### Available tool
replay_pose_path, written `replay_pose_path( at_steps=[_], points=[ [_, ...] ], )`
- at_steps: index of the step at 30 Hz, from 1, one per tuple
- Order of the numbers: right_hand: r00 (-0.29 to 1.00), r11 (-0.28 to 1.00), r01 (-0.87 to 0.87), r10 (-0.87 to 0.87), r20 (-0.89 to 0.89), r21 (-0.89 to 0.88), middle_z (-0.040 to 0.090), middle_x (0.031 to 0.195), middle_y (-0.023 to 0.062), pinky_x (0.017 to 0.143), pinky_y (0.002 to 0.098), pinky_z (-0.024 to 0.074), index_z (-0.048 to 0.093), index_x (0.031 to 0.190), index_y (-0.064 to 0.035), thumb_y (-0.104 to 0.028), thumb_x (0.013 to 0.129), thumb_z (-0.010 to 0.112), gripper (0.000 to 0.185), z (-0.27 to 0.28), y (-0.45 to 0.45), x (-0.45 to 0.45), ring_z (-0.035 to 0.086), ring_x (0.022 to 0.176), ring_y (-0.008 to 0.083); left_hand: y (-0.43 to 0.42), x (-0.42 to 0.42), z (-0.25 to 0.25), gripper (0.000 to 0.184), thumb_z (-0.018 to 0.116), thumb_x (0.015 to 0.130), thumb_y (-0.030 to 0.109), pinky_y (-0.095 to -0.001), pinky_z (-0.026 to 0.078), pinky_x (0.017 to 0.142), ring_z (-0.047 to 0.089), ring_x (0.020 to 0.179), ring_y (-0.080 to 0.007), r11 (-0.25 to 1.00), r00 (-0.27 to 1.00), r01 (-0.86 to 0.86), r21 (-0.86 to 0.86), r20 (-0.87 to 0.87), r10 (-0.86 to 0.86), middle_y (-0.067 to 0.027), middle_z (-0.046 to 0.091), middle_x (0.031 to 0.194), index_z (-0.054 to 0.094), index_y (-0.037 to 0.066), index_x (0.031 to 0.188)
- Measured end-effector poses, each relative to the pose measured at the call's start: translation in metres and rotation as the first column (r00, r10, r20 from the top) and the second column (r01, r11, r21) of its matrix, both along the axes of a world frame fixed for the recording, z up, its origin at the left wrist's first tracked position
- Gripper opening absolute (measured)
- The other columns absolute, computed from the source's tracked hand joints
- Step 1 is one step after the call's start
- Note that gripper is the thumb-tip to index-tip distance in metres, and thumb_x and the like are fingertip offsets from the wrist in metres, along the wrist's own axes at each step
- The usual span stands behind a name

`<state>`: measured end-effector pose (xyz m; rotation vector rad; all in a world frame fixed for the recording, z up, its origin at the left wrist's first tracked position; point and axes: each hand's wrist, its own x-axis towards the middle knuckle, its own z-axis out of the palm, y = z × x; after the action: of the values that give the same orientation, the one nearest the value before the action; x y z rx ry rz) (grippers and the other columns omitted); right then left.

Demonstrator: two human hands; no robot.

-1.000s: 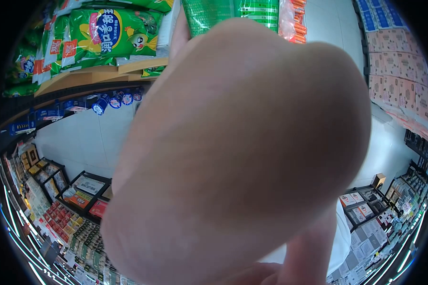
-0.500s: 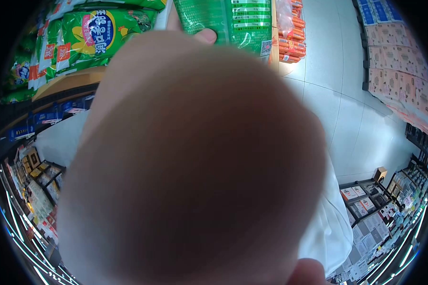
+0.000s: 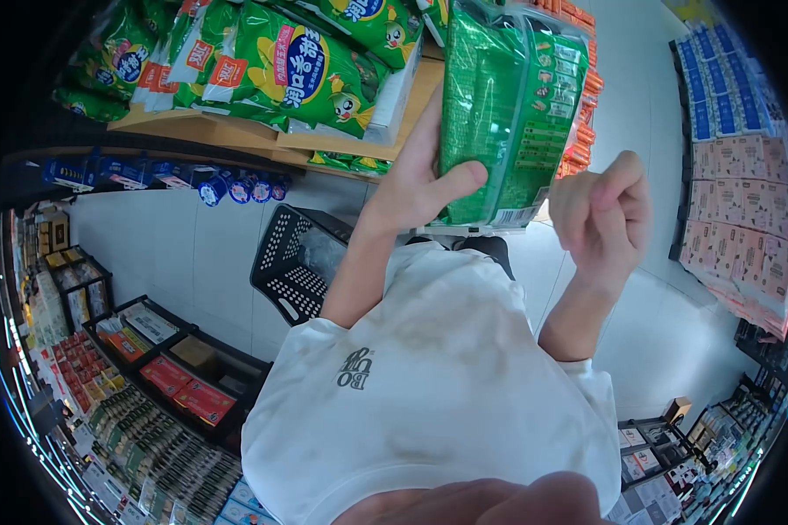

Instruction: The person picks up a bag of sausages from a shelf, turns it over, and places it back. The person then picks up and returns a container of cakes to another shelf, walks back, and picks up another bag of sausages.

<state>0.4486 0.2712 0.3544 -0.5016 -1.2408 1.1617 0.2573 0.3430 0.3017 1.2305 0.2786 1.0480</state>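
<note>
Left fingers (image 3: 462,181) on plump green bag (image 3: 508,118)

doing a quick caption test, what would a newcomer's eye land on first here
Probably the shiny green bag near the top centre, held in the left hand, with the right hand beside it, fingers bent. After that, likely the white shirt filling the lower middle, then the other green packets piled at upper left.
</note>
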Motion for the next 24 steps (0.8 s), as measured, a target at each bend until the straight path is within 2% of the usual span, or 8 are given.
replay_pose_path(
  at_steps=[2,3,6,9,12,15,24],
  points=[
    [0.996,0.996,0.092,-0.092,-0.012,-0.008,0.049,0.057,0.0077,0.044,0.0256,0.0319,0.043,0.095,-0.0037,-0.006,0.1,0.04,0.006,-0.004,0.001,0.011,0.041,0.046,0.0118,-0.004,-0.001,0.003,0.087,0.063,0.083,0.01,-0.0342,0.031,0.109,0.038,0.131,-0.0194,1.0,1.0,0.011,0.005,-0.005,-0.011,-0.0127,0.037,0.143,0.01,-0.004,0.15],
    [0.99,0.99,0.14,-0.14,0.021,-0.024,0.047,0.056,0.0045,0.046,0.0254,0.0281,0.048,0.099,-0.0068,-0.014,0.101,0.043,0.009,-0.002,0.0,0.013,0.038,0.047,0.0112,-0.005,-0.001,0.002,0.089,0.064,0.083,0.011,-0.0347,0.03,0.11,0.036,0.133,-0.0199,1.0,1.0,0.005,0.018,-0.016,-0.005,-0.0134,0.034,0.145,0.008,-0.004,0.15],
    [0.963,0.963,0.268,-0.268,0.003,-0.041,0.049,0.055,0.0082,0.046,0.0265,0.0329,0.044,0.096,-0.0044,-0.009,0.102,0.038,0.01,-0.006,0.0,0.018,0.041,0.047,0.013,-0.006,-0.003,0.005,0.088,0.063,0.082,0.012,-0.0348,0.028,0.11,0.033,0.134,-0.0206,0.995,0.999,-0.014,0.098,-0.05,0.019,-0.0139,0.033,0.146,0.009,-0.004,0.15],
    [0.952,0.95,0.306,-0.305,0.029,-0.057,0.049,0.056,0.008,0.047,0.0269,0.0331,0.045,0.096,-0.0044,-0.01,0.102,0.038,0.011,-0.009,0.001,0.021,0.041,0.047,0.0132,-0.007,-0.003,0.006,0.086,0.062,0.083,0.011,-0.035,0.027,0.111,0.032,0.135,-0.0212,0.994,0.997,-0.011,0.109,-0.075,0.019,-0.0145,0.033,0.146,0.011,-0.005,0.15],
    [0.946,0.936,0.325,-0.322,0.043,-0.132,0.049,0.056,0.0071,0.047,0.0268,0.0327,0.045,0.095,-0.0044,-0.009,0.102,0.037,0.011,-0.011,0.0,0.024,0.041,0.047,0.0132,-0.007,0.002,0.003,0.084,0.061,0.083,0.011,-0.0352,0.027,0.111,0.032,0.135,-0.0214,0.998,0.999,0.028,0.048,-0.043,-0.026,-0.0147,0.033,0.146,0.011,-0.005,0.149],
    [0.949,0.941,0.315,-0.312,0.042,-0.125,0.048,0.056,0.0063,0.047,0.0268,0.0327,0.047,0.095,-0.0038,-0.007,0.101,0.038,0.011,-0.014,0.002,0.031,0.041,0.047,0.0129,-0.011,0.007,0.004,0.084,0.061,0.083,0.011,-0.0353,0.027,0.111,0.032,0.135,-0.0215,0.998,0.998,0.052,-0.04,-0.031,-0.054,-0.0151,0.033,0.146,0.011,-0.005,0.149],
    [0.928,0.92,0.372,-0.367,0.066,-0.124,0.051,0.058,0.0076,0.048,0.0269,0.0362,0.051,0.094,-0.001,-0.006,0.098,0.043,0.01,-0.024,0.01,0.07,0.045,0.049,0.0137,-0.022,0.033,0.004,0.084,0.06,0.085,0.013,-0.0344,0.026,0.111,0.033,0.135,-0.0217,1.0,0.998,-0.009,0.017,-0.054,0.01,-0.015,0.033,0.147,0.01,-0.007,0.149]
  ],
)
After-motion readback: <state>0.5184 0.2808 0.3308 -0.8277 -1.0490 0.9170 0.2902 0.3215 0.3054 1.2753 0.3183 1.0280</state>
